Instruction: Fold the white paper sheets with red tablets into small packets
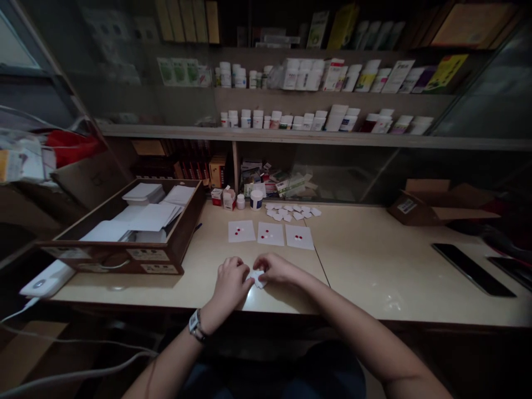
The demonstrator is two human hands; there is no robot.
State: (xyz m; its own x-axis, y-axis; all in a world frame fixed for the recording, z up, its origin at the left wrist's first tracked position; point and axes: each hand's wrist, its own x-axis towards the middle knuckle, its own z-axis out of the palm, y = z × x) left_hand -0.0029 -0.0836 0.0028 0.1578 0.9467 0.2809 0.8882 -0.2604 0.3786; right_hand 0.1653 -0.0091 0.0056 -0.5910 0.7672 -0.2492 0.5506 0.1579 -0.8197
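Near the counter's front edge, my left hand (233, 280) and my right hand (272, 267) pinch a small folded white paper (258, 279) between them. Beyond them lie three square white sheets in a row: the left sheet (248, 224), the middle sheet (264, 228) and the right sheet (306, 231). Each carries a few small red and white pills. Behind the sheets is a spread of several small folded paper packets (286, 212). A white jar with a dark blue label (256, 199) and a smaller white bottle (240, 201) stand to their left.
An open wooden drawer (181, 244) with stacks of white paper stands on the left of the counter. Two small boxes (229, 198) stand beside the bottles. A phone (472, 269) and an open cardboard box (419, 208) are on the right. Shelves of medicine bottles (307, 121) rise behind.
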